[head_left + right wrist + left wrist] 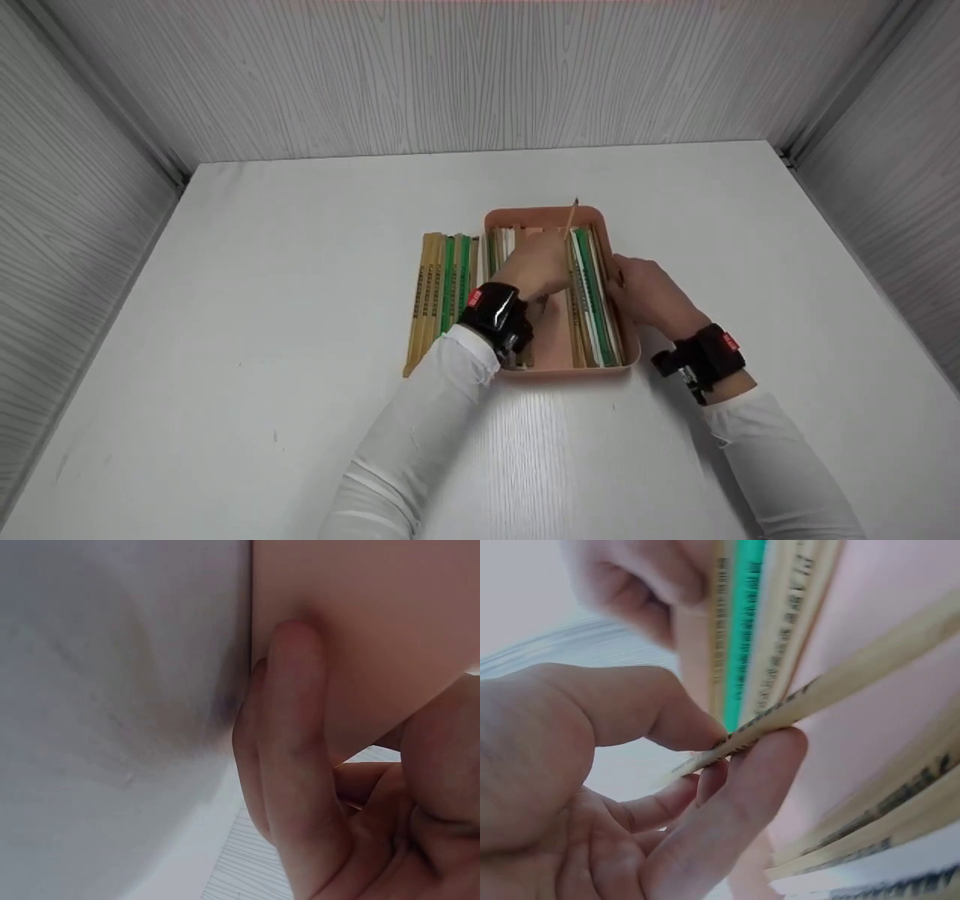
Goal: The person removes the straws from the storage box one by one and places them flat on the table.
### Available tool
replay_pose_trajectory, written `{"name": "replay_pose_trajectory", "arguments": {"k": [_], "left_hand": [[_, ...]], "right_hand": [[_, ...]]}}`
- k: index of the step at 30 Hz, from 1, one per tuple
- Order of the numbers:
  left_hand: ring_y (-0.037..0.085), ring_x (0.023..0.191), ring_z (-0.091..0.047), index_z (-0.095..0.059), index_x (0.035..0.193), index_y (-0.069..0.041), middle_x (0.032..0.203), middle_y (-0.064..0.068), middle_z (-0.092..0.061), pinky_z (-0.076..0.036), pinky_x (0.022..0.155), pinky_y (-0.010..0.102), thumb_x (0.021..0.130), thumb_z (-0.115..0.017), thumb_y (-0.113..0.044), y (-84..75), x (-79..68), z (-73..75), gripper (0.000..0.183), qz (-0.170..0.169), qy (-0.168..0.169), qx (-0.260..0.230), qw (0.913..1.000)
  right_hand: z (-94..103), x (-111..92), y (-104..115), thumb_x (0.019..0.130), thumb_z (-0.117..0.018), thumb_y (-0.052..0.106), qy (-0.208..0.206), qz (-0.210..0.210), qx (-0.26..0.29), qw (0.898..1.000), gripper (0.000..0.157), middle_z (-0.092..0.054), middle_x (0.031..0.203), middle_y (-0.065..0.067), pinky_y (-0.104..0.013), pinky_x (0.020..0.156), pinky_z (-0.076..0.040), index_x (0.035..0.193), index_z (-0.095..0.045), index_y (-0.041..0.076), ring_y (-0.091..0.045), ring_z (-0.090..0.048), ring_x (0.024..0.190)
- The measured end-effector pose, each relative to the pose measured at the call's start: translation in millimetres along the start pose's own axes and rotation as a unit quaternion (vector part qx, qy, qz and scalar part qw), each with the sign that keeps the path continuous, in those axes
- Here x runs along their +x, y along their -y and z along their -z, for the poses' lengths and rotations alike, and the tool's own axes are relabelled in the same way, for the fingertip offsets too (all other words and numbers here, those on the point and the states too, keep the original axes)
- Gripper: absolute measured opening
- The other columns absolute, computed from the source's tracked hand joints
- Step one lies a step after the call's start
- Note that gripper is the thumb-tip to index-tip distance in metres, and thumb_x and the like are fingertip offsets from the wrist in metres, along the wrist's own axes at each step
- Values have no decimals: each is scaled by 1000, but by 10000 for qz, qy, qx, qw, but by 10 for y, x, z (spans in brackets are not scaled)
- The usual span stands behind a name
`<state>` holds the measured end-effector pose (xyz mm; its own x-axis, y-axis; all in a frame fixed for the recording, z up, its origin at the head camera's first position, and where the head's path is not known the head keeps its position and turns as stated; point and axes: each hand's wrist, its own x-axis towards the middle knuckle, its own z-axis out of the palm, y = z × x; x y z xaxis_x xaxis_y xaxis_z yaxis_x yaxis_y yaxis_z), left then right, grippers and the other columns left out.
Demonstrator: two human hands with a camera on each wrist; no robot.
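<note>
My left hand (538,266) is over the middle of a pinkish-orange plastic box (555,373), pinching a slim tan wrapped straw (870,675) between thumb and fingertips. The straw is tilted, and its far end shows beyond the hand in the head view. Printed wrapped straws in tan, white and green (589,292) stand along the box's right side, with others along its left, partly hidden by my left hand. My right hand (652,292) grips the box's right wall, fingers against the outside (375,637).
A row of tan and green wrapped straws (427,300) lies on the white table (300,247) just left of the box. Grey wood-grain panels (480,75) enclose the table at the back and both sides.
</note>
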<state>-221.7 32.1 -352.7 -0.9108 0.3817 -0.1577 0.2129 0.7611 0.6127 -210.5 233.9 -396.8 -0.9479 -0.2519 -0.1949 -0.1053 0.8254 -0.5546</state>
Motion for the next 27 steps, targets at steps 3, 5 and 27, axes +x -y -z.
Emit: {"name": "replay_pose_trajectory", "arguments": {"k": [3,5,27], "left_hand": [[11,51,-40,-48,80,-11,64,-3,-38,-34,46,24,93,-55,4,56,-131,138,21,-222,-190,-492,9984],[12,55,-43,-53,92,-7,70,-1,-43,-37,49,25,94,-53,4,108,-223,240,11,-309,-299,-836,9956],[27,89,-67,-55,138,1,117,17,-61,-62,70,35,93,-58,-7,1244,-862,869,45,621,-1446,-1815,9707]], "right_hand": [[-5,8,4,109,-43,12,27,22,25,10000,22,-62,94,-14,-31,57,-51,120,-58,1,-21,-63,74],[-1,8,7,109,-43,12,48,7,21,10000,20,-61,92,-13,-31,56,-50,117,-58,2,-21,-62,74],[35,-40,-38,109,-42,14,10,-71,116,9999,22,-60,93,-12,-31,58,-51,118,-57,2,-20,-61,75]]}}
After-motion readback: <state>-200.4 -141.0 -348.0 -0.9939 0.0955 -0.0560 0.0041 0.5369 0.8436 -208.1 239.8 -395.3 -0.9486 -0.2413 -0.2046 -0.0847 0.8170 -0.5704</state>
